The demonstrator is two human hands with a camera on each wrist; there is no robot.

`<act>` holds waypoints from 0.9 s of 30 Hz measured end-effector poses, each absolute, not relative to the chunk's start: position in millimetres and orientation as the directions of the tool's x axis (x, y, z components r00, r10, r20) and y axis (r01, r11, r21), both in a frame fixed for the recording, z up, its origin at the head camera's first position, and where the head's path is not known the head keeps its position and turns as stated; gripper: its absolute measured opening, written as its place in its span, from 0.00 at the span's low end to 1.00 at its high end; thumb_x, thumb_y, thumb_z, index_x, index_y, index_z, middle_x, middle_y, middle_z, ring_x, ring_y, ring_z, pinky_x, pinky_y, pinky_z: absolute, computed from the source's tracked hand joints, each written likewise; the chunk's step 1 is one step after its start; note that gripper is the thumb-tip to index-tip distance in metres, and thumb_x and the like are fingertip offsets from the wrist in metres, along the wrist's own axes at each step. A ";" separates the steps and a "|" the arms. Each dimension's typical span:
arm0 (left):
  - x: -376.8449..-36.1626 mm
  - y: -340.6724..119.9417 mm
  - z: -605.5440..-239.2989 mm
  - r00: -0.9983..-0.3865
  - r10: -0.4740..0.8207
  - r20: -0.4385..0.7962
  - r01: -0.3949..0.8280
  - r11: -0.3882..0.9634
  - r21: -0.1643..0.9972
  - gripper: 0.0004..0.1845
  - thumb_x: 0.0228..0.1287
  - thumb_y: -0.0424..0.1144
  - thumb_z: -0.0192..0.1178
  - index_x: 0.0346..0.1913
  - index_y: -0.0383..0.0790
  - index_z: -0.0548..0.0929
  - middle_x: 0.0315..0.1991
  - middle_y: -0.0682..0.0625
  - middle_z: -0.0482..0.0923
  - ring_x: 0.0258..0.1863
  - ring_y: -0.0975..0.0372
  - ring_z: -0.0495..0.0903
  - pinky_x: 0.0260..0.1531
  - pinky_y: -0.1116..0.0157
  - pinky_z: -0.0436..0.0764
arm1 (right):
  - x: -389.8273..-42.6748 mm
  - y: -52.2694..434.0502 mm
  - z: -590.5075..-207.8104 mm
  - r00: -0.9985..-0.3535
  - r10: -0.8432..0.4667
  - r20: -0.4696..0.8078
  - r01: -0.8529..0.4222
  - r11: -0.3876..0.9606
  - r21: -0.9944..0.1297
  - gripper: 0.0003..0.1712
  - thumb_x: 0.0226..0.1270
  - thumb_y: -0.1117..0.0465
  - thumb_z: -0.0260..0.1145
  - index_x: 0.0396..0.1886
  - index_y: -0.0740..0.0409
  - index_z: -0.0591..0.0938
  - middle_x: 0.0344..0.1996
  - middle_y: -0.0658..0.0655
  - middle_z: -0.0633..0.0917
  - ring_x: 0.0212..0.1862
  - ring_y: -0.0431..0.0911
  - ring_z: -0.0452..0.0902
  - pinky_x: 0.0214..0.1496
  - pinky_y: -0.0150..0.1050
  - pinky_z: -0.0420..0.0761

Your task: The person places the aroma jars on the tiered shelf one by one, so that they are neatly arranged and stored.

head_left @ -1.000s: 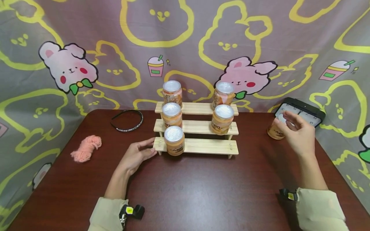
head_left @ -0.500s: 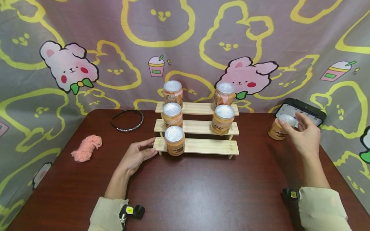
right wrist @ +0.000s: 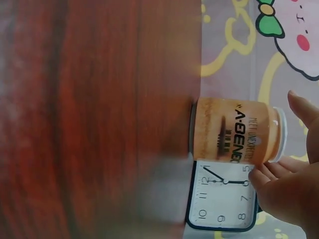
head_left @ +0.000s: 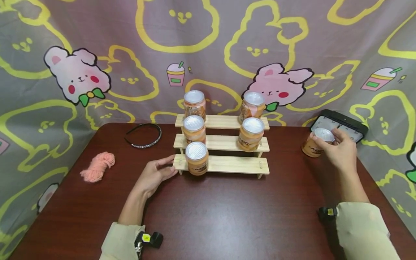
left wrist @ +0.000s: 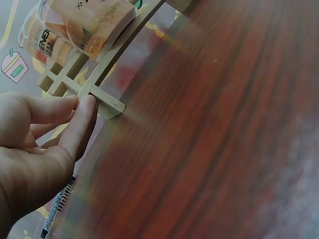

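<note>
A three-step wooden display stand [head_left: 237, 165] stands mid-table. My left hand [head_left: 152, 177] is at its left end; in the left wrist view the thumb and a finger [left wrist: 82, 122] pinch the end of the lowest step. Orange jars with silver lids stand upright on it: a front jar [head_left: 196, 159] on the bottom step, two on the middle, two on the top. At the right, my right hand [head_left: 342, 151] reaches about the lid of another jar [right wrist: 232, 132] on the table. Its fingers are beside the lid, and in the right wrist view the thumb stands apart from it.
A black-framed clock [head_left: 341, 124] leans behind the right jar, close to the patterned cloth [head_left: 208, 32] at the back. On the left lie a black headband [head_left: 143, 146] and a skein of pink yarn [head_left: 98, 167].
My right hand moved right off the top of the lid, then slightly back toward the jar. That jar stays in place. The left hand and the stand have not moved.
</note>
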State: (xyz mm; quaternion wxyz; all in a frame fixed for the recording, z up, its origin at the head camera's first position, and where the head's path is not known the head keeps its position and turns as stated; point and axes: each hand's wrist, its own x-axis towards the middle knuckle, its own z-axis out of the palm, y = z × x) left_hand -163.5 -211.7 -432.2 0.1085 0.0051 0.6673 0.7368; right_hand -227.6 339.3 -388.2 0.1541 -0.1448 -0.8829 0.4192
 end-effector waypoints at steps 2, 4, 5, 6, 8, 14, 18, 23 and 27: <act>-163.2 -212.6 -432.0 -0.977 0.165 -0.139 -0.154 -0.085 0.984 0.28 0.72 0.19 0.48 0.73 0.23 0.63 0.65 0.29 0.64 0.48 0.64 0.81 0.57 0.66 0.81 | -230.9 340.4 -390.5 -0.912 0.382 0.149 0.134 0.621 -0.772 0.51 0.65 0.44 0.71 0.78 0.65 0.62 0.72 0.67 0.68 0.68 0.63 0.68 0.66 0.37 0.74; -162.7 -213.6 -431.8 -0.976 0.163 -0.141 -0.157 -0.085 0.984 0.28 0.72 0.18 0.48 0.73 0.22 0.63 0.65 0.29 0.63 0.48 0.64 0.81 0.57 0.66 0.81 | -233.5 340.8 -393.1 -0.915 0.378 0.142 0.142 0.630 -0.764 0.51 0.64 0.44 0.71 0.78 0.66 0.62 0.71 0.69 0.69 0.67 0.63 0.68 0.57 0.32 0.75; -162.5 -214.1 -432.1 -0.976 0.161 -0.145 -0.160 -0.087 0.983 0.28 0.71 0.18 0.48 0.73 0.22 0.63 0.65 0.29 0.63 0.48 0.64 0.81 0.57 0.66 0.82 | -234.6 340.9 -394.4 -0.915 0.378 0.141 0.146 0.635 -0.758 0.51 0.64 0.43 0.71 0.77 0.66 0.62 0.70 0.70 0.70 0.66 0.63 0.69 0.52 0.30 0.74; -162.4 -214.5 -432.3 -0.976 0.161 -0.147 -0.162 -0.090 0.983 0.28 0.71 0.18 0.48 0.73 0.22 0.63 0.65 0.29 0.63 0.47 0.64 0.81 0.57 0.66 0.82 | -235.6 340.9 -395.2 -0.913 0.380 0.145 0.145 0.637 -0.757 0.51 0.64 0.44 0.71 0.77 0.66 0.63 0.69 0.70 0.71 0.65 0.63 0.70 0.48 0.28 0.72; -162.5 -214.3 -432.5 -0.976 0.165 -0.145 -0.161 -0.095 0.982 0.28 0.71 0.18 0.48 0.73 0.22 0.62 0.65 0.29 0.63 0.47 0.64 0.81 0.57 0.66 0.81 | -237.3 341.1 -395.9 -0.909 0.392 0.145 0.154 0.638 -0.755 0.50 0.64 0.44 0.71 0.76 0.66 0.64 0.68 0.71 0.72 0.64 0.62 0.70 0.42 0.25 0.69; -164.3 -211.9 -432.8 -0.976 0.168 -0.138 -0.155 -0.097 0.983 0.28 0.71 0.18 0.48 0.73 0.21 0.62 0.64 0.29 0.64 0.47 0.64 0.81 0.57 0.66 0.82 | -240.7 342.0 -393.3 -0.890 0.435 0.134 0.190 0.623 -0.759 0.48 0.63 0.43 0.72 0.75 0.62 0.68 0.68 0.68 0.74 0.64 0.61 0.71 0.45 0.29 0.73; -166.0 -211.0 -432.0 -0.975 0.175 -0.137 -0.155 -0.096 0.983 0.28 0.71 0.17 0.48 0.73 0.21 0.63 0.64 0.29 0.65 0.47 0.64 0.82 0.56 0.66 0.82 | -240.3 342.7 -393.0 -0.880 0.459 0.124 0.216 0.618 -0.756 0.47 0.62 0.41 0.73 0.75 0.58 0.70 0.68 0.64 0.75 0.65 0.59 0.72 0.49 0.34 0.75; -166.8 -211.7 -431.3 -0.975 0.175 -0.137 -0.154 -0.085 0.984 0.28 0.71 0.18 0.48 0.73 0.22 0.63 0.65 0.28 0.64 0.47 0.64 0.82 0.56 0.67 0.82 | -238.9 342.0 -392.6 -0.876 0.459 0.150 0.196 0.622 -0.758 0.45 0.59 0.41 0.75 0.72 0.57 0.75 0.64 0.63 0.78 0.52 0.43 0.76 0.38 0.23 0.69; -164.7 -211.0 -430.8 -0.975 0.171 -0.141 -0.157 -0.081 0.984 0.28 0.71 0.18 0.49 0.73 0.21 0.62 0.65 0.28 0.65 0.46 0.65 0.82 0.55 0.67 0.82 | -235.7 339.7 -390.0 -0.872 0.456 0.178 0.168 0.620 -0.766 0.43 0.58 0.44 0.77 0.70 0.57 0.77 0.62 0.63 0.81 0.42 0.30 0.71 0.37 0.20 0.68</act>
